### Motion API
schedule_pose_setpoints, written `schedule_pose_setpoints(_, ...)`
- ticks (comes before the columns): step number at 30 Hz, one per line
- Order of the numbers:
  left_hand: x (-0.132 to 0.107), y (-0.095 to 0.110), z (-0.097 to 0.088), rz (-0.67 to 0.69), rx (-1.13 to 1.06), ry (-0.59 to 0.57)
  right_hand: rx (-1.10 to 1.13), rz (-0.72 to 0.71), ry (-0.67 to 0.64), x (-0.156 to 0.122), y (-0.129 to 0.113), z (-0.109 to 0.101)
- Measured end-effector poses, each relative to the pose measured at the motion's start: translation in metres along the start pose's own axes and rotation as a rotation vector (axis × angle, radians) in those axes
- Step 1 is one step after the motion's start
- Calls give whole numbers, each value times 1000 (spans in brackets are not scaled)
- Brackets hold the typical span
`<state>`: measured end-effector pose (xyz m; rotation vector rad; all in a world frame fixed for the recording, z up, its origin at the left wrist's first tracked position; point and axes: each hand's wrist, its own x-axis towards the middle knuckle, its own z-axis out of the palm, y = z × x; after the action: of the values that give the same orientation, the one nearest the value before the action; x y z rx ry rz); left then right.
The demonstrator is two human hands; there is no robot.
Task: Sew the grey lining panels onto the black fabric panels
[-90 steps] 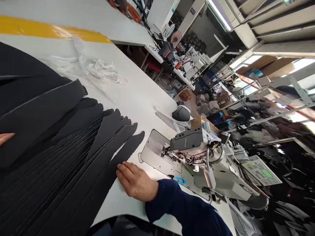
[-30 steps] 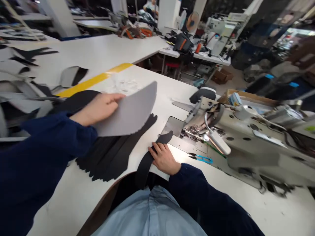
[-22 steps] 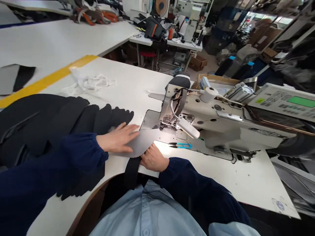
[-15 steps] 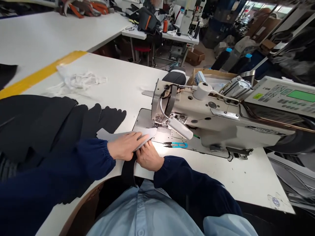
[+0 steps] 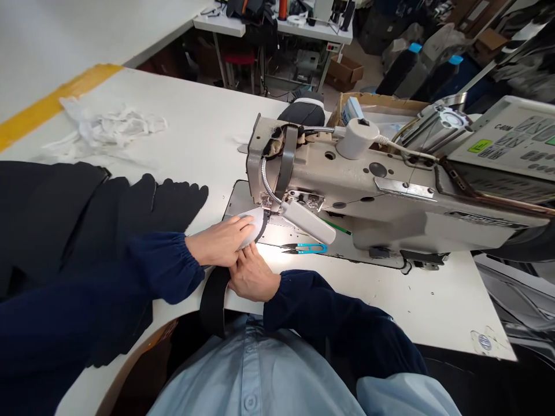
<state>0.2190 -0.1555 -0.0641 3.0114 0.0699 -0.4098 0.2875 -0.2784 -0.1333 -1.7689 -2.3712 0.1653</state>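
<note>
My left hand [image 5: 222,238] lies over a light grey fabric piece [image 5: 255,221], its fingers stretched out and pressing on it. This piece reaches the presser foot area of the sewing machine [image 5: 312,173], and a dark edge curves along its right side. Just below, my right hand [image 5: 254,275] is closed, fingertips at the near edge where a black fabric strip [image 5: 212,297] emerges. The strip hangs over the table's front edge. What exactly the right fingertips pinch is partly hidden. Blue-handled thread snips [image 5: 310,248] lie right of my hands.
Dark fabric pieces [image 5: 160,202] are stacked on the left of the white table [image 5: 368,289]. White scraps [image 5: 117,127] lie behind them. A lamp [image 5: 309,221] hangs low beside the needle area. Behind the machine stands a cardboard box [image 5: 381,104].
The grey piece has turned and shifted at the needle area, so its dark curved edge now shows. Both hands moved with it, staying close together. The head view has tilted down.
</note>
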Motion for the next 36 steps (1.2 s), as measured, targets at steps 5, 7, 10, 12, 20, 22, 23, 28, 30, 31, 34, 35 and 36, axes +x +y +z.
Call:
schedule_pose_setpoints(5, -5, 12, -7, -73, 134, -53, 17, 16, -26, 3, -2, 1)
schedule_pose_setpoints(7, -8, 18, -13, -83, 180, -93, 26, 32, -50, 4, -3, -1)
schedule_pose_setpoints(10, -8, 25, -19, -72, 212, -129, 38, 50, -43, 6, -4, -4)
schedule_pose_setpoints(12, -5, 25, -20, -73, 215, -122, 49, 58, -25, 8, -4, -4)
schedule_pose_setpoints(20, -1, 20, -11, -34, 222, -39, 59, 62, 3, 14, -4, 2)
schedule_pose_setpoints(22, 0, 20, -10, -38, 218, -33, 61, 56, -8, 14, -3, 2)
schedule_pose_setpoints(23, 0, 20, -9, -39, 216, -31, 63, 57, -16, 14, -3, 2)
schedule_pose_setpoints(28, 1, 21, -8, -37, 217, -30, 62, 50, -48, 14, -3, 6)
schedule_pose_setpoints(30, 0, 22, -8, -43, 218, -27, 64, 55, -38, 14, -3, 7)
schedule_pose_setpoints(31, 0, 22, -8, -48, 221, -29, 65, 57, -32, 14, -3, 8)
schedule_pose_setpoints(34, 0, 22, -8, -49, 230, -39, 70, 58, -24, 14, -2, 9)
schedule_pose_setpoints(35, 0, 21, -8, -48, 230, -38, 73, 54, -30, 14, -2, 8)
schedule_pose_setpoints(36, 0, 21, -8, -45, 227, -34, 76, 49, -37, 14, -2, 8)
